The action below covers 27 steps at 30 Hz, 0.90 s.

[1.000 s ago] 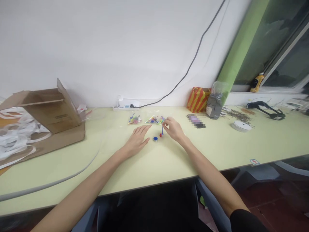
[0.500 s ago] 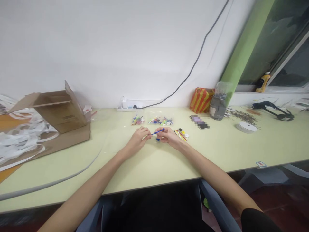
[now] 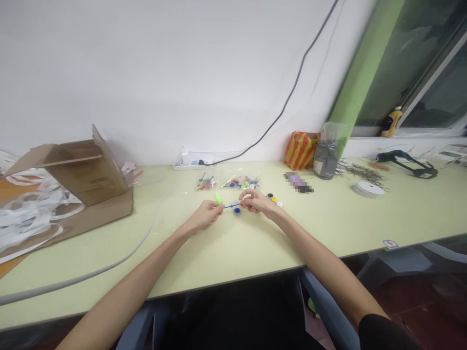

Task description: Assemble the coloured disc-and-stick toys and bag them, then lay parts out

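Observation:
A thin blue plastic stick [image 3: 232, 206] with a small knob at its middle stretches nearly level between my two hands. My left hand [image 3: 207, 214] pinches its left end, and my right hand [image 3: 257, 202] has the right end between thumb and fingertip. Just below the stick, a round blue disc-like piece [image 3: 237, 211] lies on the table. A bright green piece [image 3: 218, 198] shows beyond the fingertips of my left hand, its lower part hidden. Black, yellow and white round pieces [image 3: 275, 200] lie beside my right hand, which partly covers that group.
Clear bags of small coloured parts [image 3: 233, 182] lie behind the hands. On the left stand an open cardboard box [image 3: 85, 177] and white strips [image 3: 29, 209]. A grey hose [image 3: 120, 261] crosses the table [image 3: 204, 262]. To the right are a phone [image 3: 305, 189] and a white roll [image 3: 368, 189].
My hands have moved a little apart. The blue stick, slanted before, is now almost level, with more of the blue disc uncovered. The green piece has come into sight by my left hand.

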Tool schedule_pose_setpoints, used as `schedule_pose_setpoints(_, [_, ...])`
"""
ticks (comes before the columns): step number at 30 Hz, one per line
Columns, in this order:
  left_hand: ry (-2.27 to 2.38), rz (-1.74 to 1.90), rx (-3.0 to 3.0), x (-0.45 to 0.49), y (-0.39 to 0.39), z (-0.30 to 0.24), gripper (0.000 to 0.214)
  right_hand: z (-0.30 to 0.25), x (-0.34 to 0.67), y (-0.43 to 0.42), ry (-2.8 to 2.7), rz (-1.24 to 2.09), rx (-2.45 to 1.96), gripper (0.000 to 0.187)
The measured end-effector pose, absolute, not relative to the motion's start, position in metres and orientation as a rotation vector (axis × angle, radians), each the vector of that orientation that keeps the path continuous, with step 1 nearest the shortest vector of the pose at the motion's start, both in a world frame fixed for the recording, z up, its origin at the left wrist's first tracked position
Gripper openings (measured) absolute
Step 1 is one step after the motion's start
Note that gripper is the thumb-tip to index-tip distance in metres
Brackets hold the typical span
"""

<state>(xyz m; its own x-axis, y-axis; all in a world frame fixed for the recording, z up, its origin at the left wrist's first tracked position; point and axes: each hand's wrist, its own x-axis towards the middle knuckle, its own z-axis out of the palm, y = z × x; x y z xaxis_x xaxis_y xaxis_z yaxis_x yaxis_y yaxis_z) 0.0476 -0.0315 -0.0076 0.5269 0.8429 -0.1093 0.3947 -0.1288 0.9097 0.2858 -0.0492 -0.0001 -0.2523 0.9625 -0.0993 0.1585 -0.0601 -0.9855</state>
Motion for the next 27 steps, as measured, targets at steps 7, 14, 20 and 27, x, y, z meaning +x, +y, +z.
schedule_pose_setpoints(7, [1.081, 0.495, 1.599, 0.056, -0.036, -0.011, 0.035, 0.001, 0.29, -0.045, -1.464, 1.353, -1.382, 0.017])
schedule_pose_setpoints(14, [1.126, 0.522, 1.655, 0.062, -0.036, -0.013, 0.033, 0.002, 0.294, -0.044, -1.488, 1.322, -1.457, 0.018])
schedule_pose_setpoints(20, [1.112, 0.512, 1.716, 0.063, -0.033, -0.015, 0.033, -0.005, 0.302, -0.04, -1.537, 1.276, -1.478, 0.015])
schedule_pose_setpoints(27, [1.118, 0.513, 1.792, 0.056, -0.029, -0.014, 0.031, -0.012, 0.3, -0.037, -1.575, 1.317, -1.405, 0.013])
